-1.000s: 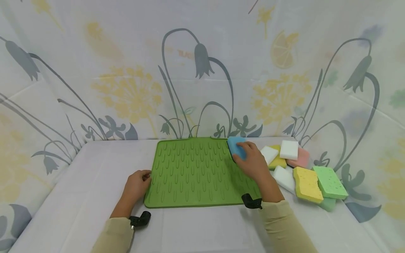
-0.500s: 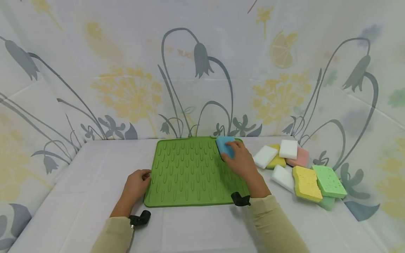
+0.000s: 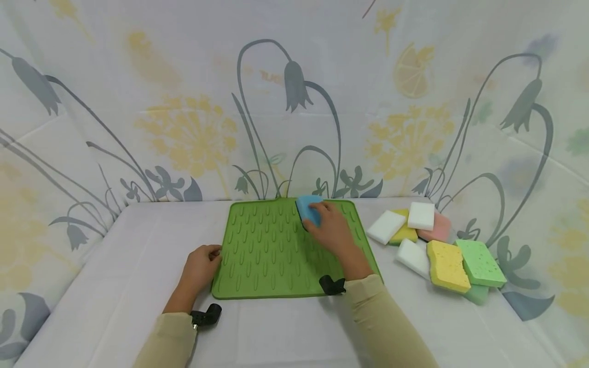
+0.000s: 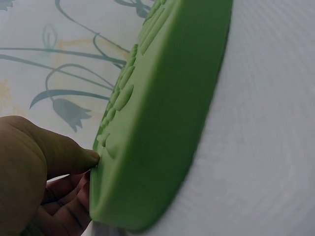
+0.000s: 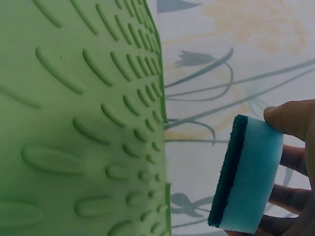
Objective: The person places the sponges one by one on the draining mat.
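Observation:
A green silicone mat (image 3: pixel 262 266) with rows of raised oval ridges lies on the white-covered table. My left hand (image 3: pixel 198 269) is at its left edge; in the left wrist view the thumb (image 4: pixel 81 157) rests on the mat's rim, with the curled fingers beside and below it. Over the mat's far part, my right hand (image 3: pixel 335 232) holds a blue sponge (image 3: pixel 307 209) between thumb and fingers. The right wrist view shows the sponge's dark scouring layer (image 5: pixel 229 172) facing the mat, with a gap between them.
To the right of the mat lies a loose pile of sponges: white pads (image 3: pixel 386 227), a yellow sponge (image 3: pixel 448 267), a light green sponge (image 3: pixel 480 263) and a pink one (image 3: pixel 439 227). A flower-printed cloth (image 3: pixel 294 128) hangs behind the table.
My right hand has moved left across the far part of the mat, carrying the blue sponge. The left hand stays at the mat's left edge.

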Demonstrator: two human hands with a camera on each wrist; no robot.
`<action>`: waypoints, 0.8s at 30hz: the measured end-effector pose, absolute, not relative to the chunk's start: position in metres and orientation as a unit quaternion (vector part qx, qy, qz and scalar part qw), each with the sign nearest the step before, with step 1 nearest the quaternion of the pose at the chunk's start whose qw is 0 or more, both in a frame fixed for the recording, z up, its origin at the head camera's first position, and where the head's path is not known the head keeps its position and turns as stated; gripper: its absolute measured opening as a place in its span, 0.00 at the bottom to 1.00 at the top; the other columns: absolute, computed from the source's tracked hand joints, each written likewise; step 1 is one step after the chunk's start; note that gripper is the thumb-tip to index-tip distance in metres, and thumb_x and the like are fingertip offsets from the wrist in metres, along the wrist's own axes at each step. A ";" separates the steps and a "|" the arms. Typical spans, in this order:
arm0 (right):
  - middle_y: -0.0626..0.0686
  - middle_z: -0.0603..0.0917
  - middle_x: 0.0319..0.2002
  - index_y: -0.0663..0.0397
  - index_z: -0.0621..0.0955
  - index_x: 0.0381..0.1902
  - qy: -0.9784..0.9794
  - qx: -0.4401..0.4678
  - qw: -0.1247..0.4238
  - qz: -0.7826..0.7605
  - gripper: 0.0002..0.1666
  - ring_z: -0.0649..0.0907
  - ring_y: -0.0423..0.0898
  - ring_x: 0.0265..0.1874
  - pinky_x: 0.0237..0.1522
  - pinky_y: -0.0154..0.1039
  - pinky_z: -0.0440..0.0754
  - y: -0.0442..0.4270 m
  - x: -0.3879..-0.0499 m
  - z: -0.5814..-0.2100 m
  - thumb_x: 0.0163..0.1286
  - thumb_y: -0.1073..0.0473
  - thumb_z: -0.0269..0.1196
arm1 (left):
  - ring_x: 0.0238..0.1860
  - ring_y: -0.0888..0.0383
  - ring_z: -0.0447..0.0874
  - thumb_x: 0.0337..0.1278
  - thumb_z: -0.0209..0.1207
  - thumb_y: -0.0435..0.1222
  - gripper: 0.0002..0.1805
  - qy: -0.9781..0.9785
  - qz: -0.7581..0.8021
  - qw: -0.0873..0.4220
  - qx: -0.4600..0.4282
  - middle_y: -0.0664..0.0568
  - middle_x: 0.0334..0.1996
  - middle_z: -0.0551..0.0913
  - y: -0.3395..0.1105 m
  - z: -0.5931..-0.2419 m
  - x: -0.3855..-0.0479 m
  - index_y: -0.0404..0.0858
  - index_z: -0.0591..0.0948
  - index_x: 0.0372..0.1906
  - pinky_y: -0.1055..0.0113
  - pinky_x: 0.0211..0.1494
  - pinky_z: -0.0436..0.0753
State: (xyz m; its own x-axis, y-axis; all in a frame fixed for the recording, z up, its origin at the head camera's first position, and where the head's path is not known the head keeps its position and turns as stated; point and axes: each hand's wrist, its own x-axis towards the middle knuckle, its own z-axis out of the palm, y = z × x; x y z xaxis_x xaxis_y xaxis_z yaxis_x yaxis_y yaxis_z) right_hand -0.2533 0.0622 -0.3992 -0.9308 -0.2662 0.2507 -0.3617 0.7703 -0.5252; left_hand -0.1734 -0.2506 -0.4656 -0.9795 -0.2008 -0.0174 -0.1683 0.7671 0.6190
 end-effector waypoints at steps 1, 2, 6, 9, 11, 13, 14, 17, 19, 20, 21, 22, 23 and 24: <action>0.64 0.68 0.67 0.51 0.72 0.66 -0.936 0.169 0.080 0.298 0.30 0.75 0.64 0.60 0.55 0.58 0.77 0.059 -0.254 -0.400 0.69 0.47 0.60 | 0.42 0.51 0.79 0.65 0.52 0.32 0.21 -0.939 -0.327 0.024 0.099 0.40 0.45 0.82 -0.250 -0.465 -0.173 0.28 0.76 0.59 0.59 0.42 0.79; 0.64 0.68 0.67 0.50 0.72 0.66 -0.936 0.169 0.076 0.300 0.30 0.74 0.64 0.61 0.55 0.58 0.76 0.057 -0.255 -0.401 0.69 0.47 0.60 | 0.42 0.51 0.79 0.65 0.52 0.32 0.20 -0.940 -0.327 0.024 0.099 0.40 0.45 0.82 -0.250 -0.465 -0.173 0.28 0.76 0.59 0.59 0.42 0.79; 0.62 0.68 0.67 0.49 0.72 0.66 -0.935 0.171 0.066 0.303 0.30 0.75 0.63 0.60 0.55 0.57 0.77 0.045 -0.257 -0.403 0.69 0.46 0.60 | 0.41 0.51 0.79 0.65 0.52 0.32 0.20 -0.940 -0.325 0.026 0.097 0.39 0.45 0.82 -0.250 -0.464 -0.174 0.27 0.76 0.59 0.60 0.42 0.79; 0.61 0.67 0.68 0.48 0.72 0.66 -0.935 0.176 0.059 0.302 0.30 0.75 0.62 0.61 0.56 0.57 0.77 0.037 -0.259 -0.406 0.70 0.45 0.59 | 0.41 0.51 0.79 0.65 0.51 0.32 0.20 -0.940 -0.326 0.026 0.096 0.39 0.45 0.82 -0.249 -0.464 -0.174 0.27 0.76 0.59 0.60 0.41 0.79; 0.60 0.67 0.68 0.48 0.71 0.67 -0.935 0.179 0.052 0.302 0.31 0.74 0.62 0.62 0.57 0.57 0.76 0.031 -0.260 -0.406 0.70 0.45 0.59 | 0.41 0.51 0.79 0.65 0.51 0.32 0.20 -0.940 -0.327 0.025 0.097 0.39 0.45 0.82 -0.249 -0.464 -0.174 0.27 0.76 0.59 0.60 0.41 0.79; 0.60 0.66 0.68 0.48 0.71 0.67 -0.935 0.181 0.045 0.302 0.31 0.74 0.62 0.62 0.57 0.57 0.76 0.026 -0.260 -0.407 0.71 0.45 0.58 | 0.41 0.51 0.79 0.65 0.51 0.32 0.20 -0.940 -0.327 0.021 0.098 0.39 0.45 0.82 -0.249 -0.465 -0.174 0.28 0.76 0.59 0.61 0.41 0.79; 0.60 0.66 0.68 0.48 0.71 0.67 -0.934 0.183 0.043 0.303 0.31 0.74 0.62 0.61 0.57 0.57 0.76 0.023 -0.261 -0.407 0.71 0.45 0.58 | 0.41 0.51 0.79 0.65 0.51 0.32 0.20 -0.939 -0.327 0.020 0.099 0.39 0.45 0.82 -0.249 -0.464 -0.174 0.28 0.77 0.59 0.61 0.41 0.79; 0.61 0.67 0.67 0.49 0.71 0.68 -0.933 0.190 0.039 0.304 0.31 0.75 0.61 0.60 0.56 0.56 0.76 0.016 -0.261 -0.408 0.71 0.45 0.58 | 0.41 0.51 0.79 0.64 0.52 0.32 0.20 -0.939 -0.327 0.019 0.100 0.40 0.45 0.83 -0.249 -0.465 -0.174 0.28 0.77 0.59 0.60 0.41 0.80; 0.61 0.67 0.67 0.49 0.70 0.68 -0.931 0.196 0.037 0.306 0.31 0.76 0.61 0.59 0.55 0.56 0.77 0.010 -0.262 -0.409 0.71 0.45 0.58 | 0.41 0.52 0.79 0.64 0.52 0.32 0.20 -0.940 -0.327 0.021 0.100 0.40 0.45 0.83 -0.250 -0.465 -0.175 0.27 0.77 0.59 0.60 0.41 0.80; 0.61 0.67 0.67 0.49 0.70 0.68 -0.931 0.197 0.037 0.305 0.31 0.76 0.61 0.59 0.55 0.56 0.77 0.008 -0.263 -0.410 0.71 0.44 0.58 | 0.42 0.52 0.80 0.64 0.52 0.32 0.20 -0.939 -0.327 0.022 0.100 0.40 0.45 0.83 -0.250 -0.465 -0.175 0.28 0.77 0.59 0.60 0.42 0.80; 0.61 0.67 0.67 0.49 0.70 0.68 -0.931 0.198 0.035 0.305 0.31 0.76 0.61 0.59 0.55 0.56 0.77 0.006 -0.264 -0.411 0.71 0.44 0.57 | 0.42 0.52 0.79 0.64 0.52 0.32 0.20 -0.939 -0.327 0.024 0.100 0.40 0.45 0.83 -0.250 -0.465 -0.175 0.28 0.77 0.59 0.60 0.42 0.80; 0.61 0.67 0.67 0.49 0.70 0.68 -0.930 0.199 0.034 0.307 0.31 0.76 0.61 0.59 0.55 0.56 0.77 0.003 -0.264 -0.412 0.71 0.44 0.58 | 0.42 0.52 0.79 0.64 0.52 0.32 0.20 -0.939 -0.328 0.025 0.099 0.40 0.45 0.83 -0.250 -0.465 -0.175 0.28 0.77 0.58 0.60 0.42 0.80; 0.61 0.67 0.67 0.48 0.70 0.68 -0.929 0.200 0.031 0.309 0.32 0.75 0.61 0.59 0.56 0.56 0.77 0.001 -0.265 -0.413 0.71 0.43 0.57 | 0.42 0.51 0.79 0.64 0.52 0.32 0.20 -0.939 -0.327 0.026 0.099 0.40 0.45 0.83 -0.250 -0.466 -0.175 0.28 0.77 0.58 0.60 0.42 0.80; 0.61 0.66 0.68 0.48 0.70 0.68 -0.928 0.202 0.030 0.311 0.32 0.75 0.61 0.60 0.56 0.56 0.76 -0.001 -0.266 -0.413 0.71 0.43 0.57 | 0.42 0.51 0.79 0.64 0.52 0.31 0.20 -0.939 -0.328 0.027 0.097 0.40 0.45 0.83 -0.250 -0.466 -0.175 0.27 0.77 0.58 0.60 0.42 0.80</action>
State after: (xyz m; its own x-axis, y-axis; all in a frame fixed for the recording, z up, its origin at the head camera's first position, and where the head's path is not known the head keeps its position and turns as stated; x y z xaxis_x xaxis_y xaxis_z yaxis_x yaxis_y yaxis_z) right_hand -0.2657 -0.0009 -0.4134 -0.9168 -0.3562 0.1808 -0.3932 0.7251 -0.5654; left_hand -0.1752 -0.2500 -0.4658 -0.9796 -0.2007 -0.0124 -0.1649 0.7665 0.6207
